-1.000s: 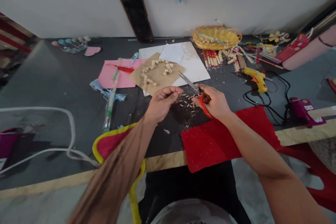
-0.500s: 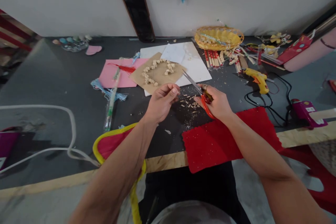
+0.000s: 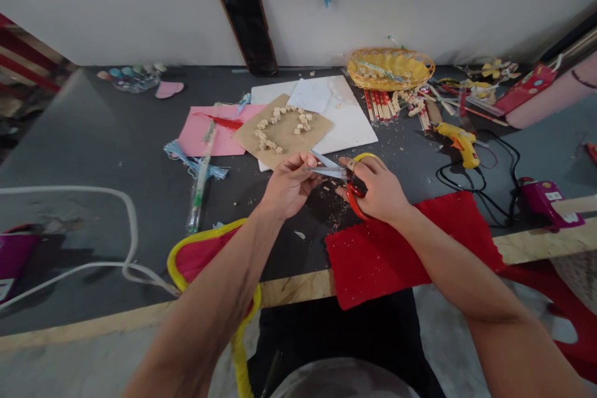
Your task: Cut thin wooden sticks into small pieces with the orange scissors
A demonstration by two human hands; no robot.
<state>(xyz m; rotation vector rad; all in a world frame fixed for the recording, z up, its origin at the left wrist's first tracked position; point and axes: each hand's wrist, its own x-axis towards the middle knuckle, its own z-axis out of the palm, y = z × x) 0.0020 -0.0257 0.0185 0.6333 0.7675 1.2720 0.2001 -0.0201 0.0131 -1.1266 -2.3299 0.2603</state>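
Observation:
My right hand [image 3: 377, 188] is closed round the handles of a pair of scissors [image 3: 332, 169], one loop red and the other yellow. Their blades stand apart and point left, reaching the fingertips of my left hand [image 3: 291, 185]. Those left fingers are pinched together; whatever they hold is too small to make out. Under the blades lie short cut wooden bits [image 3: 326, 185] and pale crumbs, partly covered by my hands. Just beyond, a brown card [image 3: 284, 127] carries a curved row of small beige clusters [image 3: 267, 142].
Behind the card are white sheets [image 3: 359, 121] and a pink sheet [image 3: 196, 130]. A yellow basket [image 3: 392, 68], bundled sticks [image 3: 380, 106] and a yellow glue gun [image 3: 459, 143] with black cord stand right. Red felt [image 3: 373, 261] overhangs the front edge. A phone [image 3: 249, 28] leans on the wall.
The scissors have swung left and their blades have opened, now meeting my left fingertips. My right hand has turned with them. My left hand keeps its pinch in nearly the same place.

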